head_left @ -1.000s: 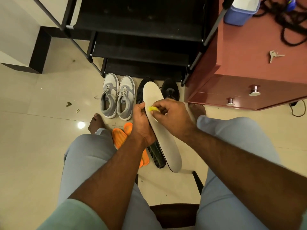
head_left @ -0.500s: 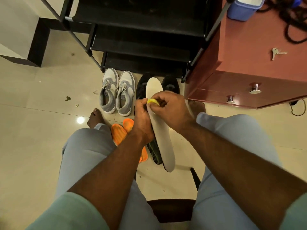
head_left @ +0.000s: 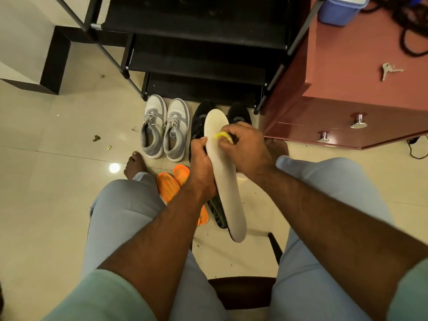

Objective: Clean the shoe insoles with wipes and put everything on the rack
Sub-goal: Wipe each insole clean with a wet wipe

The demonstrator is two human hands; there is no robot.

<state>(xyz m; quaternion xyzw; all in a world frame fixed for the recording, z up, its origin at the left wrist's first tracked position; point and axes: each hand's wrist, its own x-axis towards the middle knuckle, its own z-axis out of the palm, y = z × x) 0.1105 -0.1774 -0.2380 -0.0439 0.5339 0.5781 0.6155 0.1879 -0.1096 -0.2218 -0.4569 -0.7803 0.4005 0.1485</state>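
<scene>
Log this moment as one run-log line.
step: wiping | left hand: holds white insole | right hand: pinches yellow wipe on insole | rack: nothing placed

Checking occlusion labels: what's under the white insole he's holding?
Under the white insole lies a dark insole on the floor, only its left edge showing. Behind the toe end stand black shoes. The left hand and right hand cover the rest.

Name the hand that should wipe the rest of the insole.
Right. The right hand already pinches the yellow wipe against the white insole, while the left hand grips its edge.
</scene>
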